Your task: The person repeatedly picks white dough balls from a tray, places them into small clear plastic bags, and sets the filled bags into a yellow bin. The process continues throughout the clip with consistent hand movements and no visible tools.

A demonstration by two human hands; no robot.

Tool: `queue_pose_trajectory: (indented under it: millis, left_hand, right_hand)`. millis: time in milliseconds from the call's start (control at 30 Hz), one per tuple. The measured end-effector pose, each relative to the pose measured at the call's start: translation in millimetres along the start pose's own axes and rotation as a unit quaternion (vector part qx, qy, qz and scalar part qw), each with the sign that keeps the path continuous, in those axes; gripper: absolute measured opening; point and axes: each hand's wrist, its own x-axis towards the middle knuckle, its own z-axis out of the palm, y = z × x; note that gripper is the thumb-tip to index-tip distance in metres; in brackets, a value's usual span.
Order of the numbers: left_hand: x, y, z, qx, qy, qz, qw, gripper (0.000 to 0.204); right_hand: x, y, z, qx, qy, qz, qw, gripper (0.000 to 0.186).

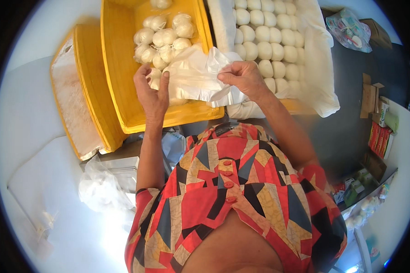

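A clear plastic bag (pixel 193 77) stretches between my two hands over the near end of a yellow crate (pixel 116 86). My right hand (pixel 246 78) pinches the bag's right end between thumb and fingers. At the bag's left edge, my left hand (pixel 152 93) has its thumb and fingers apart; some white buns (pixel 155 75) show in the gap. Whether the left thumb touches the bag I cannot tell. Further up the crate lie several knotted bags of round white buns (pixel 165 37). Loose buns (pixel 264 34) stand in rows on the right, in a cloth-lined crate.
White cloth (pixel 321 59) drapes over the right crate's edge. Left of the yellow crate stands another yellow crate (pixel 89 91) with a pale, dusty surface beside it. A crumpled white plastic bag (pixel 102 184) lies at lower left. Boxes (pixel 380 136) line the right side.
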Motion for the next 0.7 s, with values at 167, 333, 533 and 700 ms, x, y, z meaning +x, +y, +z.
queue_pose_trajectory:
  millis: [167, 333, 533, 700]
  left_hand:
    - [5, 61, 55, -0.119, -0.228, 0.087, 0.962, 0.016]
    - [22, 29, 59, -0.240, -0.227, -0.019, 0.944, 0.009]
    - [44, 41, 80, -0.054, -0.139, 0.007, 0.989, 0.032]
    - [66, 93, 149, -0.021, -0.181, 0.187, 0.965, 0.045]
  right_hand:
    - [-6, -25, -1, -0.140, 0.023, -0.024, 0.990, 0.024]
    - [5, -17, -49, 0.146, 0.185, -0.097, 0.967, 0.015]
    - [18, -48, -81, 0.229, 0.257, -0.114, 0.932, 0.012]
    - [25, -48, -51, -0.109, 0.175, -0.148, 0.967, 0.016]
